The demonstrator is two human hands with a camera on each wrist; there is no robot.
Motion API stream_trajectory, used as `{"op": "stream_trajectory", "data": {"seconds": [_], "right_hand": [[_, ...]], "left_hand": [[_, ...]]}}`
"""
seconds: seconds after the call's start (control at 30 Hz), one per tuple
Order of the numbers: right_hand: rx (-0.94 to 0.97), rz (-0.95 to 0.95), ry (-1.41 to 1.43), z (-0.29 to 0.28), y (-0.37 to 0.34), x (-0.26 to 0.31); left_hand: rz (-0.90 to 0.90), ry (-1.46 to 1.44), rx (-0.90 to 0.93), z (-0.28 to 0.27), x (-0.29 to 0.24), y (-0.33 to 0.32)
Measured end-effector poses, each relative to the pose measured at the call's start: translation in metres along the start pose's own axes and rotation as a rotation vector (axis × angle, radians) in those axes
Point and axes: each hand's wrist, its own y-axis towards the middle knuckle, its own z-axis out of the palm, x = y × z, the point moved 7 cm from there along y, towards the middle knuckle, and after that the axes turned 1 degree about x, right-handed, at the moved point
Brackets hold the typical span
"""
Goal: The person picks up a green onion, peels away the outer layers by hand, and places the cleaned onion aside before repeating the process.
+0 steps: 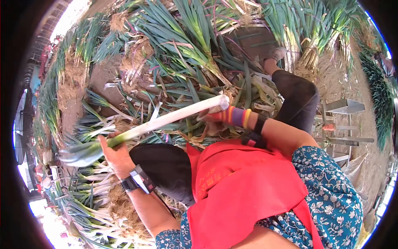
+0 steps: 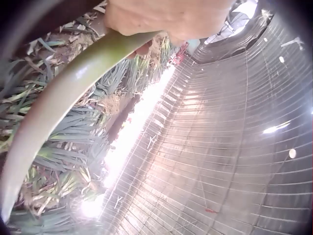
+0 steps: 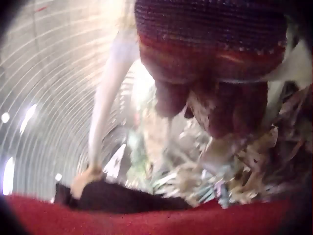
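At the green end of a long leek (image 1: 174,118), the bare left hand (image 1: 116,157) grips the stalk, its fingers curled around the part where white turns to leaf. The leaves droop beyond that hand toward the left, while the pale shaft slants up across the person's lap to its thick white base. Just below that base is the right hand (image 1: 215,117), wearing a striped knit covering (image 1: 238,116); its fingers bend downward, but whether they hold anything I cannot tell, as the right wrist view is blurred.

Each wrist carries a strapped-on device, a grey-and-black one (image 1: 141,179) at the left and a dark one (image 1: 253,139) at the right. Close behind the hands are a red apron (image 1: 253,191), a blue floral sleeve (image 1: 331,178) and dark trousers (image 1: 161,168), with the knees spread apart.

Between and beyond the knees, loose leaves (image 1: 265,93) litter the ground. More leeks (image 1: 95,182) lie heaped beside the left arm, roots showing, and leek bundles (image 1: 290,37) stand past the person's foot. Off to the right is a metal stand (image 1: 345,106). Farther out, a curved, ribbed wall (image 2: 210,142) fills much of the left wrist view.
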Motion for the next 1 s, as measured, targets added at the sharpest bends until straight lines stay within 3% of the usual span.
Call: {"op": "stream_trajectory", "data": {"seconds": [0.03, 0.1, 0.17, 0.2, 0.27, 0.3, 0.4, 0.43, 0.57, 0.63, 0.67, 0.7, 0.73, 0.8, 0.83, 0.9, 0.97, 1.0], "right_hand": [[0.054, 0.084, 0.057, 0.018, 0.006, 0.023], [0.111, 0.161, 0.107, 0.035, 0.018, 0.042], [0.209, 0.109, -0.402, 0.046, 0.027, 0.048], [0.214, 0.104, -0.399, 0.046, 0.031, 0.036], [0.027, -0.31, -0.829, 0.029, 0.032, 0.028], [0.0, -0.206, -0.942, 0.009, 0.027, 0.021], [-0.101, 0.161, -1.285, -0.057, -0.002, 0.025], [-0.142, 0.18, -1.371, -0.061, -0.006, 0.033], [-0.253, 0.073, -1.366, -0.091, 0.003, -0.002], [-0.238, 0.236, -1.402, -0.144, -0.029, -0.038], [-0.143, 0.447, -1.465, -0.18, -0.064, -0.053], [-0.14, 0.442, -1.473, -0.204, -0.067, -0.044], [-0.172, 0.513, -1.499, -0.231, -0.071, -0.037], [-0.206, 0.703, -1.51, -0.242, -0.103, -0.051], [-0.272, 0.718, -1.583, -0.241, -0.085, -0.049], [-0.092, 0.685, -1.394, -0.198, -0.04, -0.041], [-0.039, 0.152, -1.101, -0.168, -0.022, -0.027], [-0.067, 0.152, -1.116, -0.174, -0.015, -0.017]], "left_hand": [[-0.124, -0.078, 0.094, 0.015, 0.008, -0.006], [-0.164, -0.147, 0.256, 0.055, 0.022, -0.021], [-0.153, -0.168, 0.271, 0.07, 0.028, -0.025], [-0.146, -0.165, 0.27, 0.055, 0.025, -0.01], [-0.348, -0.255, 0.456, 0.025, 0.031, 0.022], [-0.162, -0.02, 0.189, 0.018, 0.024, 0.017], [-0.186, 0.122, 0.079, 0.028, 0.036, -0.003], [-0.159, 0.139, 0.101, 0.04, 0.037, -0.009], [-0.122, 0.154, 0.177, 0.05, 0.03, -0.012], [-0.011, 0.172, 0.087, 0.04, 0.008, -0.012], [0.041, 0.18, 0.044, 0.033, 0.0, -0.011], [0.027, 0.177, -0.05, 0.015, -0.005, 0.0], [-0.047, 0.147, -0.023, 0.011, -0.007, -0.001], [-0.078, 0.116, 0.117, 0.001, -0.012, 0.002], [-0.023, 0.073, -0.033, 0.018, -0.007, -0.019], [-0.015, 0.087, -0.039, 0.014, -0.004, -0.019], [0.028, 0.154, -0.04, 0.023, 0.004, -0.018], [0.023, 0.185, -0.071, 0.023, 0.01, -0.016]]}}
